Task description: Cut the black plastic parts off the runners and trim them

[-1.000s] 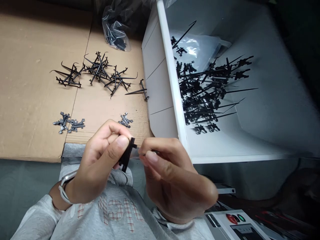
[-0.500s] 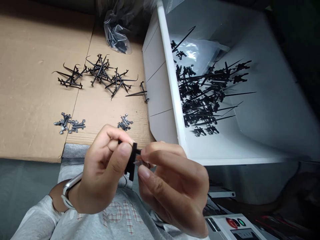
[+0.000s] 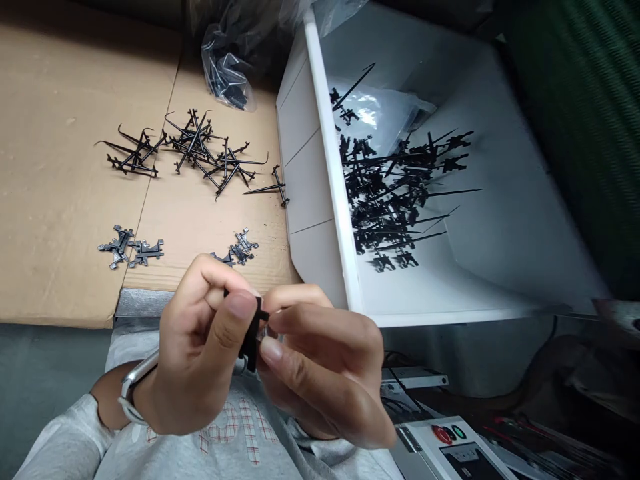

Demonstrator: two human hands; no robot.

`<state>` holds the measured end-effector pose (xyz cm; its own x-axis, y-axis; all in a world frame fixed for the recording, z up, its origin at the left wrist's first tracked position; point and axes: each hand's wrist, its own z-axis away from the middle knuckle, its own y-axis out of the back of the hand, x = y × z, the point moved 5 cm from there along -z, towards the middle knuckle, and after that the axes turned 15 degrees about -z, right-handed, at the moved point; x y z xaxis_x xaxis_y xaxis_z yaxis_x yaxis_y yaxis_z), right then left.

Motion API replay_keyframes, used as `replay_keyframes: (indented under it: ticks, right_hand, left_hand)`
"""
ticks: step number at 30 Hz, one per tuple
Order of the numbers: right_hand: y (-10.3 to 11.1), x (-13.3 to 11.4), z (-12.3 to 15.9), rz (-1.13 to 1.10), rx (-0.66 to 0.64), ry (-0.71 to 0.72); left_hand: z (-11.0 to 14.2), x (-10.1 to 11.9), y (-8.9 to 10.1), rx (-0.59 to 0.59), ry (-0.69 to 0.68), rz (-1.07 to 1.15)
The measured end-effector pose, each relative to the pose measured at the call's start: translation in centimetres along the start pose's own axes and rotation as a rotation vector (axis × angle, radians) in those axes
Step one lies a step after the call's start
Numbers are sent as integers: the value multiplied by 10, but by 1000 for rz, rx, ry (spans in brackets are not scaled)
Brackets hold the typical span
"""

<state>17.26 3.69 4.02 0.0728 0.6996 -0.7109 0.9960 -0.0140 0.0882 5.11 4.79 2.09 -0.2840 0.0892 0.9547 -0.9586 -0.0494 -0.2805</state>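
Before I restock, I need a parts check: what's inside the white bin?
The white bin holds a heap of black parts and a clear plastic bag; whatever the heap covers is hidden.

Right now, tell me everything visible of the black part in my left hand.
The black part is narrow, plastic-looking, with a short prong reaching the fingertips of the right hand. It slants steeply, pinched in the left hand, whose fingers hide much of it. A shiny piece sits beside it in the right hand; whether they touch is unclear.

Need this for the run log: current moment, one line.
left hand: grips black part | right hand: pinches small clear piece at it | bin: right side
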Motion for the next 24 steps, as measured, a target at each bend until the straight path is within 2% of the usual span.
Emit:
replay_keyframes:
  ticks: [7, 10, 12, 13, 19, 22, 24]
  right_hand:
    - [-2, 4, -6, -37, -46, 153]
    - [-1, 7, -7, -69, -26, 228]
    - [-3, 12, -9, -32, -49, 145]
    - [-3, 9, -9, -38, -40, 196]
    - [-4, 8, -11, -19, -22, 110]
    - [-2, 8, -9, -67, 4, 162]
    - [-4, 13, -7, -52, -53, 120]
  left_hand:
    - [3, -1, 2, 49, -65, -55]
    - [3, 0, 4, 87, -84, -79]
    - [3, 1, 4, 74, -107, -67]
    - [2, 1, 4, 54, -113, -58]
    - [-1, 0, 5, 59, -127, -83]
    - [0, -2, 5, 68, -108, -100]
    - [0, -2, 5, 82, -122, -93]
